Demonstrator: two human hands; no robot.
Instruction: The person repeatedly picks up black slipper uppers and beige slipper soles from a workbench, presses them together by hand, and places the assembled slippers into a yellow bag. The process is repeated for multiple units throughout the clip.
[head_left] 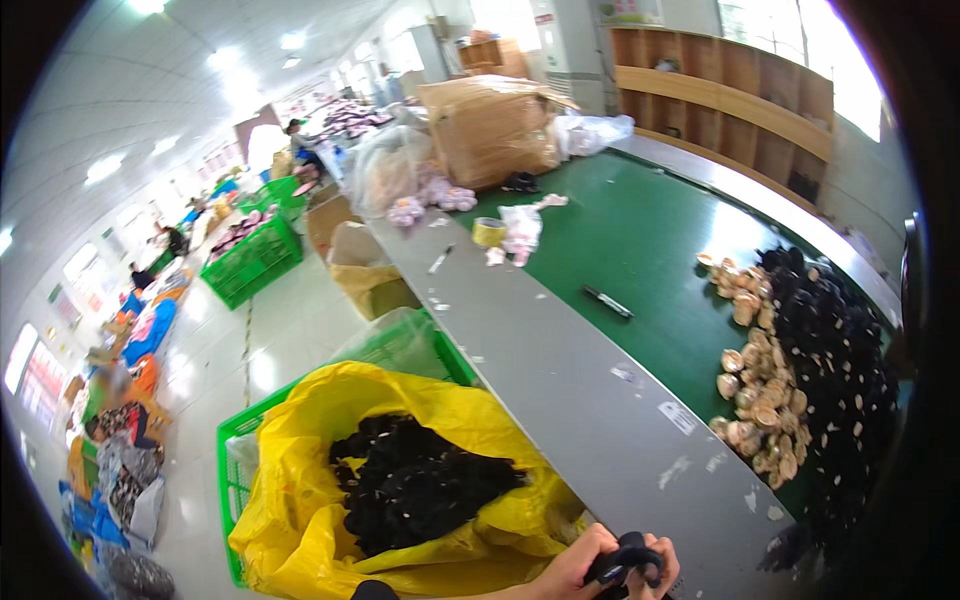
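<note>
At the lower edge, beside the grey metal rim of the table [540, 420], my left hand [577, 563] and my right hand [661, 566] are close together. Both are closed on a small black fabric piece [630, 556], which bends into a loop between them; its exact kind I cannot make out. Left of my hands, a yellow plastic bag [290, 480] gapes wide, with a heap of black pieces [420, 490] inside. On the table's right side lies a larger pile of black pieces [835, 370], with beige round pieces [765, 410] along its near side.
A green crate [232, 500] surrounds the yellow bag. On the green belt lie a marker [608, 302], a tape roll [489, 232] and a small plastic bag [521, 228]. A large wrapped carton [490, 130] stands at the far end. Wooden shelves [720, 95] line the wall.
</note>
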